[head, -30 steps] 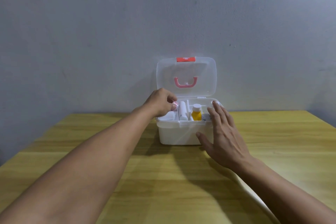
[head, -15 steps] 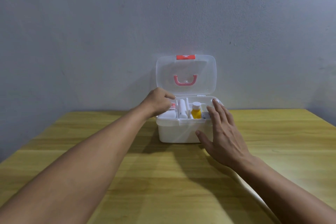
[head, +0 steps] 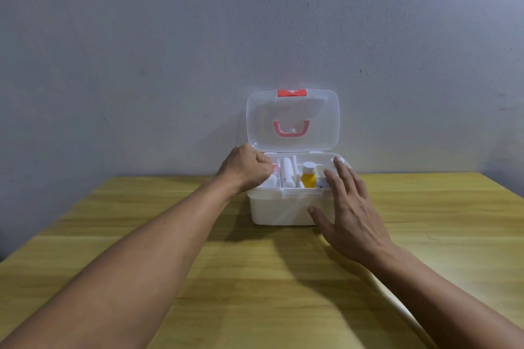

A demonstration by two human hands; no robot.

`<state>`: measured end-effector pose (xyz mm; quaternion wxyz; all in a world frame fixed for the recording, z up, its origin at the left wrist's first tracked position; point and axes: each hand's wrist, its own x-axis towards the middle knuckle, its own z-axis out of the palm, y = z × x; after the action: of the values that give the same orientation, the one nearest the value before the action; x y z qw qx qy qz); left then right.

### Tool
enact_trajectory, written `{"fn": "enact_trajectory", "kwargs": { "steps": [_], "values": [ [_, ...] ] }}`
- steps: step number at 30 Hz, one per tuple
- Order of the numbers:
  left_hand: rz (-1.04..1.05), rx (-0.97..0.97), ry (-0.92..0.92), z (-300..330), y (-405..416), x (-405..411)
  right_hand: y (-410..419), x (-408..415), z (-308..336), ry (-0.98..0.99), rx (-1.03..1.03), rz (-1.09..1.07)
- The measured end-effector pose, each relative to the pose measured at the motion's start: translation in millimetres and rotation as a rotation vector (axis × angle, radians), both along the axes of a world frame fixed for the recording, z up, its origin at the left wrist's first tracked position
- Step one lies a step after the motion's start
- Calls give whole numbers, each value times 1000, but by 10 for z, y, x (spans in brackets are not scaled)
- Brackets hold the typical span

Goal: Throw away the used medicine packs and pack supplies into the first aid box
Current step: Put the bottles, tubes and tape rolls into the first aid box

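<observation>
A white first aid box [head: 280,210] stands at the far side of the wooden table, its clear lid [head: 292,110] with a pink handle raised against the wall. Its top tray holds a white roll [head: 286,174] and a yellow bottle [head: 308,177] with a white cap. My left hand [head: 245,170] is curled over the tray's left compartment, its fingertips closed on a small red-and-white pack [head: 274,168] that is mostly hidden. My right hand [head: 351,215] is open with fingers spread, lying against the box's front right corner, fingertips over the rim.
The yellow wooden table [head: 255,278] stretches from the box toward me, with both forearms lying over it. A grey wall [head: 170,65] rises directly behind the box. The table's left and right edges show at the sides.
My left hand has sunk lower into the left compartment with the small pack. The right hand has stayed at the box's front right corner.
</observation>
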<state>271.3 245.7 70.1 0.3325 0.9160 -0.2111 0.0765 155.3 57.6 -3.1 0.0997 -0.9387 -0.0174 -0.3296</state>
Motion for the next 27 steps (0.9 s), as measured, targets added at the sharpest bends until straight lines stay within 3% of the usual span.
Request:
{"fn": "enact_trajectory", "kwargs": {
  "steps": [7, 14, 20, 22, 25, 27],
  "values": [
    [124, -75, -24, 88, -97, 14, 8, 2, 15, 3, 0, -2],
    [113, -7, -83, 45, -163, 34, -5, -6, 14, -3, -19, 6],
    [116, -179, -53, -11, -102, 59, 11, -26, 44, -9, -2, -1],
    [110, -61, -31, -62, -95, 86, 36, -34, 109, -10, 22, -35],
    [17, 292, 22, -151, -104, 109, 71, 45, 332, -31, 92, -17],
    [1, 380, 42, -207, -109, 156, 77, 191, 526, -65, 136, 1]
  ]
}}
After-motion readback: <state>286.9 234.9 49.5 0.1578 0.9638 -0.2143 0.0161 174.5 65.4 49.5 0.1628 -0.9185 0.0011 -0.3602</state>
